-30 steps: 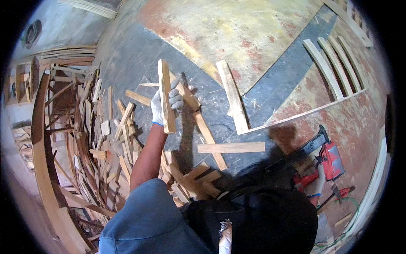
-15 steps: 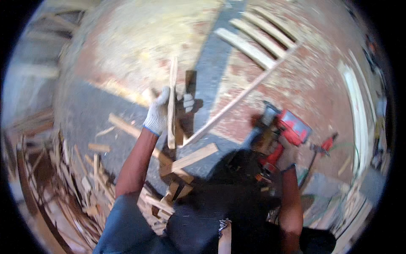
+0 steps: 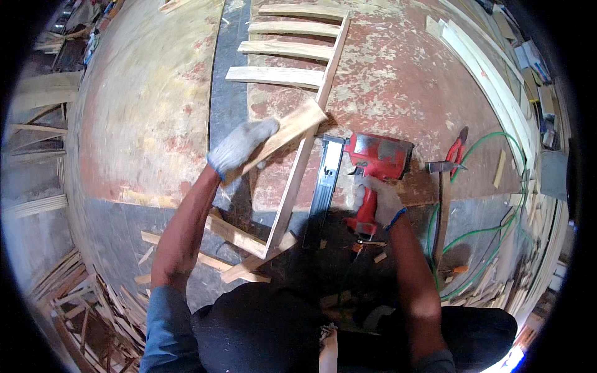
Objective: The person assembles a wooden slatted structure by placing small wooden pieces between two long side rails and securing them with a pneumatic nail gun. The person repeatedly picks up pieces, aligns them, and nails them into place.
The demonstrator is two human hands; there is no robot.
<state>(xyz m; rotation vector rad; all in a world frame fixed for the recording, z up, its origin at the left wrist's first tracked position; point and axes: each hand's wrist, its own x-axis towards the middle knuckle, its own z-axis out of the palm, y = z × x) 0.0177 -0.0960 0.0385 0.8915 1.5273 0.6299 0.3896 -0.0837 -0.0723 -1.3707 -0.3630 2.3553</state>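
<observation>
My left hand [image 3: 235, 148], in a whitish glove with a blue cuff, grips a short wooden board [image 3: 295, 124]. The board slants up to the right, its far end above a long wooden strip [image 3: 287, 202]. Several slats [image 3: 273, 76] extend leftward from the strip's far part, and another slat [image 3: 239, 235] meets its near end. My gloved right hand [image 3: 387, 202] is closed round the handle of a red nail gun [image 3: 379, 155]. The gun's dark magazine [image 3: 323, 183] lies just right of the strip. Whether the held board touches the strip, I cannot tell.
Right of the gun are a hammer [image 3: 442, 205], red-handled pliers [image 3: 457, 151] and a green hose [image 3: 488, 252]. Long pale boards [image 3: 491, 78] lie at the far right. Scrap wood [image 3: 84, 304] is heaped at the lower left; loose offcuts [image 3: 249, 264] lie near my knees.
The view has turned, so the strip and slats appear farther left. The board in my left hand, earlier seen edge-on, now shows its broad face and slants right. The nail gun is now nearer the strip.
</observation>
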